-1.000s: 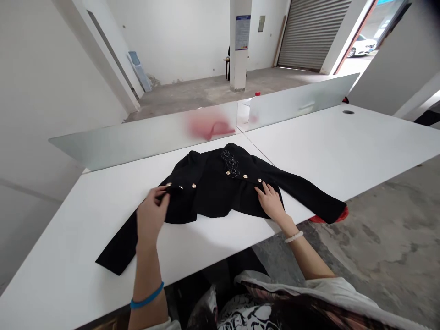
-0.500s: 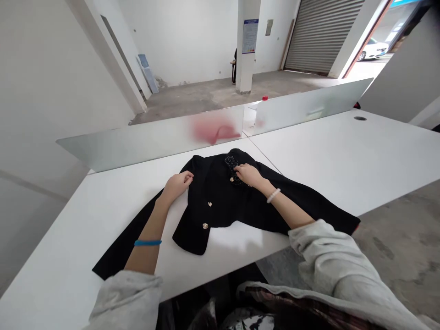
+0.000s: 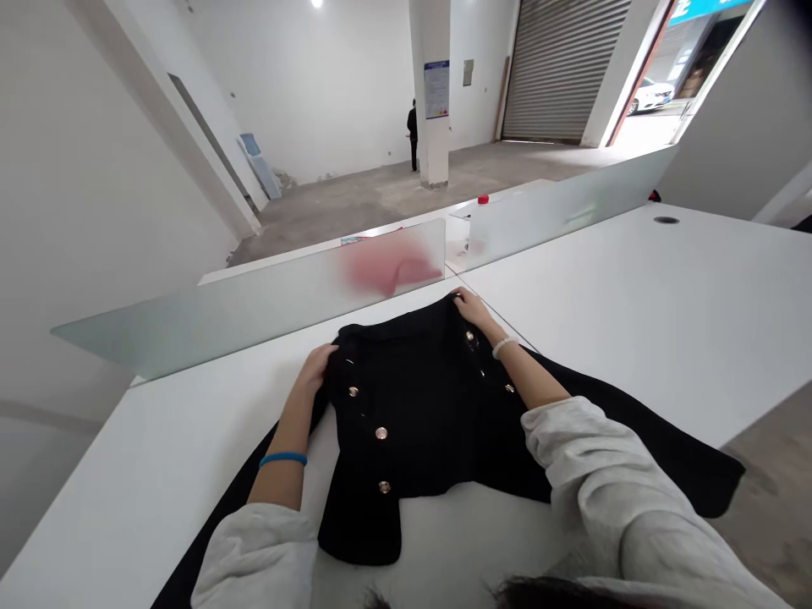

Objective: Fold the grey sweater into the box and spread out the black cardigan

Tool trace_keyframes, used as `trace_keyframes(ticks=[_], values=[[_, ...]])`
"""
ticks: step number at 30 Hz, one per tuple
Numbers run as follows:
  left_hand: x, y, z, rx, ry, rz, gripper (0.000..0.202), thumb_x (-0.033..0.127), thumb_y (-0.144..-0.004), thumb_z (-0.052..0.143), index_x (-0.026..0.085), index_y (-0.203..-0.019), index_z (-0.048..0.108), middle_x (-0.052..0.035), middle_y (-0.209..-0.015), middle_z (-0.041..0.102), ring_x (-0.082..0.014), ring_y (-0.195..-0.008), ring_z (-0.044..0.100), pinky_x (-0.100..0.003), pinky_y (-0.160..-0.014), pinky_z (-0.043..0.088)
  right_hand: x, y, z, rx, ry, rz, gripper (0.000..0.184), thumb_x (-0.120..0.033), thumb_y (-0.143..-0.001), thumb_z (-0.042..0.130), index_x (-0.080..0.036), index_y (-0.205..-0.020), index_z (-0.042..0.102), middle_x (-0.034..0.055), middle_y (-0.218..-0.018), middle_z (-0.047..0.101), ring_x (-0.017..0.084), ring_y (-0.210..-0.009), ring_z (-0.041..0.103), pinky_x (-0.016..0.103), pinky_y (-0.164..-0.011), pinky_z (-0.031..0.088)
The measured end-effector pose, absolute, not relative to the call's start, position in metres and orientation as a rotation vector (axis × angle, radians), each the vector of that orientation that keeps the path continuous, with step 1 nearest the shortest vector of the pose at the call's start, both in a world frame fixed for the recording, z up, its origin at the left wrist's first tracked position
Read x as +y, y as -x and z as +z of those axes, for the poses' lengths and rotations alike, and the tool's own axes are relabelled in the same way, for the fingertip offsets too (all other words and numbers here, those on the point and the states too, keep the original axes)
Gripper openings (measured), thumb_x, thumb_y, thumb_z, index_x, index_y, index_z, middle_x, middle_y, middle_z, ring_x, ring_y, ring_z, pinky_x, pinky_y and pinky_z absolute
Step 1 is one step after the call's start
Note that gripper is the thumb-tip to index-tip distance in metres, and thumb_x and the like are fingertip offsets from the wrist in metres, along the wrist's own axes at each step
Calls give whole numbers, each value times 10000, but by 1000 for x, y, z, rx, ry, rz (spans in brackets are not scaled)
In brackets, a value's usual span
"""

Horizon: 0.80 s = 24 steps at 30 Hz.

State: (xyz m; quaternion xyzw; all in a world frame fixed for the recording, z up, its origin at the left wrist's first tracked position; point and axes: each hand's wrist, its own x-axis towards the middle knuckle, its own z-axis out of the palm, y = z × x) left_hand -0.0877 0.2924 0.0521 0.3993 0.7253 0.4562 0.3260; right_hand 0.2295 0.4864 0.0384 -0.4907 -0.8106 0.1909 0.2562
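While left hand (image 3: 313, 370) sits curled on far-left shoulder of black jacket (image 3: 406, 397), right hand (image 3: 474, 309) reaches far edge near collar, bent at tips; can't tell if either truly pinches cloth. Jacket lies flat, buttoned side up, on white worktop (image 3: 660, 313), gold buttons (image 3: 381, 433) in line toward near edge, sleeve (image 3: 704, 461) out right. Cloth looks light, soft, prob. limp; shoulders or collar seem best hold pts. Frosted glass divider (image 3: 254, 313) stands beyond, far side.

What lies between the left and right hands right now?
In the head view, the upper part of the black jacket lies between the left hand and the right hand.
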Motion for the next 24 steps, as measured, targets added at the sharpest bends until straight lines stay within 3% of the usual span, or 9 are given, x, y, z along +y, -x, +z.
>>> trace_keyframes(ticks=[8,12,15,21,24], values=[[282,108,83,1767,-1023,1394,495,473,-585,692,150,-947,597,16,-668,614,-112,-568,537,-215,-533,412,484,-247,61,-2149,1174,551,237,-312,-855,402,-167,-985,536,83,-1029,629,195,-907,547,321,-848,398],[265,107,125,1692,-1167,1502,401,468,-596,723,141,-793,600,24,-623,576,-94,-563,496,-204,-550,396,474,-255,103,-2217,1036,567,261,-409,-856,422,-166,-841,516,40,-811,596,171,-742,500,304,-737,387],[245,103,161,1653,-1204,1703,320,418,-620,716,146,-705,570,42,-605,536,-74,-571,457,-185,-554,371,459,-265,143,-2274,914,632,316,-458,-864,434,-164,-764,493,10,-756,540,131,-692,459,274,-687,371],[184,91,234,1909,-1542,2057,268,401,-666,649,147,-703,571,56,-577,496,-68,-561,404,-181,-565,348,415,-302,221,-2429,543,999,328,-466,-813,576,-164,-940,566,14,-843,584,121,-789,526,251,-705,432],[144,81,263,2458,-1953,1803,294,420,-761,564,154,-847,654,46,-624,526,-75,-606,449,-182,-625,357,404,-319,245,-2454,448,1014,301,-398,-801,616,-157,-982,602,23,-914,613,142,-915,559,268,-791,468]])
